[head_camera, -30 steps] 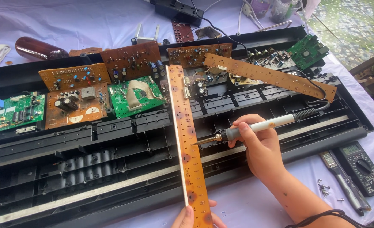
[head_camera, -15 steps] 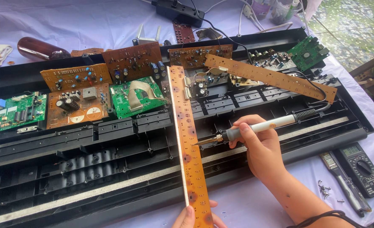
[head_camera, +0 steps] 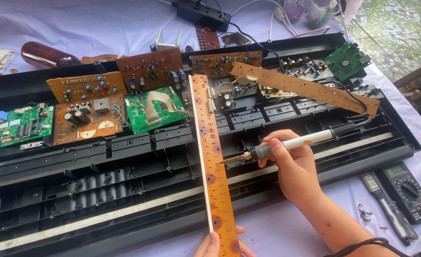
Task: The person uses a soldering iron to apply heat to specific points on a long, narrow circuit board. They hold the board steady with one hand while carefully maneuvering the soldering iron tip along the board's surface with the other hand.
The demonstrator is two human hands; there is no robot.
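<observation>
Head view: soldering iron (head_camera: 286,145) in right hand (head_camera: 293,166).

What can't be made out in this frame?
Head view only:
- Left hand: cut by the bottom edge, its grip on the long brown strip board mostly hidden.
- Soldering iron tip: contact with the strip too small to tell.
- Multimeter dial setting: too small.

The right hand (head_camera: 291,166) reaches in from the near right, forearm bare and angled up toward the middle, wrist fairly straight. Its fingers are curled closed in a pen-like grip, thumb on the near side. The left hand (head_camera: 215,242) shows only at the near edge, thumb and fingertips pinched closed, the rest out of view.
</observation>
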